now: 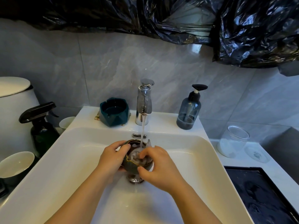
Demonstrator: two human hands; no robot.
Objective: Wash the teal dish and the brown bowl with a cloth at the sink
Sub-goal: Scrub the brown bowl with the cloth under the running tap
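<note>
Over the middle of the white sink, my left hand grips the brown bowl by its left side, thumb on the rim. Water from the chrome tap runs straight into the bowl. My right hand presses a pale wet cloth inside the bowl, fingers curled over it and thumb under the bowl's front. The teal dish stands upright on the sink ledge, left of the tap, with water in it.
A dark soap pump bottle stands right of the tap. A green spray bottle, a paper cup and a white bowl sit left of the sink. Right: a clear jar and a black tray.
</note>
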